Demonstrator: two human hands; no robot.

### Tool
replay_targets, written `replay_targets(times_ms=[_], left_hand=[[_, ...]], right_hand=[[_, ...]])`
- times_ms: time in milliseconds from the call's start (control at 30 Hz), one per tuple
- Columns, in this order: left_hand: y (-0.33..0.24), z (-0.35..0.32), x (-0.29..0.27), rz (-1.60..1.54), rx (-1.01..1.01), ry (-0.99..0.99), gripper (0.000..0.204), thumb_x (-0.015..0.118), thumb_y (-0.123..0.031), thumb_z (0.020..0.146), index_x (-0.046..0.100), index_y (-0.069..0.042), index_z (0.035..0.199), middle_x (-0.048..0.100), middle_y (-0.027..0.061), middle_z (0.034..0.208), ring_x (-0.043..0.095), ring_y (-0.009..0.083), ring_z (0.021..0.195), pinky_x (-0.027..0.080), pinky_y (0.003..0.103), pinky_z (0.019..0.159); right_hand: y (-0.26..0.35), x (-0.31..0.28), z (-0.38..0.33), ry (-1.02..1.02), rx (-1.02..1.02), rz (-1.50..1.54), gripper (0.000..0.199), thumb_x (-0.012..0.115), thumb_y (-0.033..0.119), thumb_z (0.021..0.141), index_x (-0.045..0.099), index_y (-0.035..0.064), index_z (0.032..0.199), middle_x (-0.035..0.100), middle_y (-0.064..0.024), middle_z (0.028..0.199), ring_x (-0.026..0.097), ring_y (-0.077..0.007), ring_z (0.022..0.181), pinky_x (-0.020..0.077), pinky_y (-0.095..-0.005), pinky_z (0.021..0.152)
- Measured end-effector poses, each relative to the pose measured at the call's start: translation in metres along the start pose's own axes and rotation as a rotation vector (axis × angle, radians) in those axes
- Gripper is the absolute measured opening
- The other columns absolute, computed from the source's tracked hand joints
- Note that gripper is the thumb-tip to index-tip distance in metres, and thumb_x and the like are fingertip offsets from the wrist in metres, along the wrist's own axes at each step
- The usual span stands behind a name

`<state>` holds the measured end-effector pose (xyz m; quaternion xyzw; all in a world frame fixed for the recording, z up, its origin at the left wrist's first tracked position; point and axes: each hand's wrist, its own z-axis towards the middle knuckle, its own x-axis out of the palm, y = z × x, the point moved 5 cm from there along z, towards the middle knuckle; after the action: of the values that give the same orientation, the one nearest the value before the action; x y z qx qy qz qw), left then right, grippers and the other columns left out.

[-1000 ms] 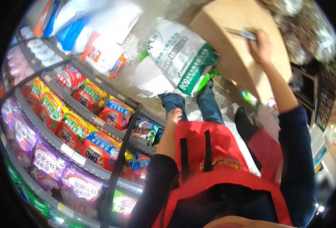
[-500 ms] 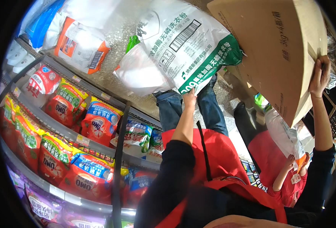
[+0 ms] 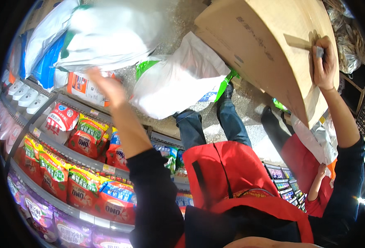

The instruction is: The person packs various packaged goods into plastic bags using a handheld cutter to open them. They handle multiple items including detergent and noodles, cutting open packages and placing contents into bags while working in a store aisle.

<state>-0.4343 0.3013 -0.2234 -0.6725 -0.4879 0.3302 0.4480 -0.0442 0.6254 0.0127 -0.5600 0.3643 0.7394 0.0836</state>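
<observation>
Wearing red apron (image 3: 228, 165), nearest of all, over blue jeans (image 3: 190, 131). Reaching forward and outward with left hand (image 3: 111, 89), badly blurred, near the lower edge of large white sack (image 3: 108, 41); cannot tell finger spread, nor contact from mere closeness. Holding right hand (image 3: 326, 62) curled closed around small grey tool (image 3: 319, 52), perhaps a cutter, at the pale upper face of big brown carton (image 3: 252, 45); cannot confirm any cutting. Alongside, left: shelving with red detergent pouches (image 3: 83, 138), then purple packs (image 3: 71, 231) lower in view. To the right, co-worker's hand (image 3: 321, 170) beside white plastic bag (image 3: 314, 136). Just ahead of the jeans, slumped on speckled floor (image 3: 250, 109): white bag with green ends (image 3: 178, 78), apart from both hands, between sack and carton. Farther left, under the sack's lower edge: orange-and-white pack (image 3: 85, 89), partly covered. Farthest right: clear-wrapped bundles (image 3: 349, 58), beyond the carton. Judging the step: probably handling the sack left-handed, with right hand and tool at the carton. As for the next move, probably calling for a definite grip or clean release at the sack's edge, plus a steady right wrist and a guarded tool tip, well away from thin plastic.
</observation>
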Motion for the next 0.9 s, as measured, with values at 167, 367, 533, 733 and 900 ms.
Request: replay_targets(times_ms=[167,367,533,733,900], left_hand=[[0.215,-0.058,0.116,0.977,0.210,0.505,0.066,0.061,-0.039,0.078,0.041,0.006,0.121,0.043,0.0252,0.125,0.041,0.0405,0.116,0.034,0.044,0.096],[0.339,0.008,0.203,1.214,0.111,0.438,0.059,0.069,-0.041,0.069,0.055,0.004,0.106,0.059,0.0214,0.105,0.057,0.0355,0.098,0.045,0.042,0.085],[0.382,0.031,0.214,1.054,-0.002,0.491,0.041,0.068,-0.036,0.073,0.059,-0.002,0.095,0.063,0.0174,0.088,0.060,0.0327,0.080,0.046,0.041,0.072],[0.231,-0.095,0.106,0.497,0.167,0.485,0.023,0.058,-0.022,0.081,0.057,0.001,0.083,0.059,0.0184,0.073,0.054,0.0344,0.064,0.042,0.038,0.060],[0.091,-0.273,-0.094,-0.088,-0.346,-0.150,0.027,0.046,-0.021,0.092,0.056,0.000,0.079,0.053,0.0016,0.071,0.050,0.0112,0.064,0.041,0.028,0.059]], right_hand=[[0.003,0.002,-0.003,-0.023,-0.015,0.012,0.007,0.044,0.006,0.081,0.042,-0.0005,0.083,0.037,-0.0076,0.076,0.036,-0.0170,0.071,0.0320,-0.0266,0.068],[-0.002,0.006,-0.006,-0.083,-0.030,-0.031,0.013,0.044,0.014,0.086,0.039,0.0015,0.084,0.034,-0.0042,0.077,0.031,-0.0133,0.073,0.0265,-0.0274,0.069],[-0.004,0.012,-0.003,-0.073,0.038,0.049,0.016,0.045,0.018,0.087,0.037,0.0046,0.083,0.035,-0.0036,0.078,0.032,-0.0121,0.073,0.0273,-0.0281,0.070],[0.017,0.006,0.007,-0.018,-0.062,-0.035,0.004,0.043,0.004,0.079,0.042,0.0012,0.081,0.036,-0.0075,0.073,0.035,-0.0171,0.066,0.0313,-0.0284,0.063],[0.018,0.003,0.002,-0.047,0.006,-0.083,0.015,0.052,0.009,0.073,0.048,0.0011,0.085,0.047,-0.0150,0.077,0.047,-0.0320,0.074,0.0396,-0.0353,0.069]])
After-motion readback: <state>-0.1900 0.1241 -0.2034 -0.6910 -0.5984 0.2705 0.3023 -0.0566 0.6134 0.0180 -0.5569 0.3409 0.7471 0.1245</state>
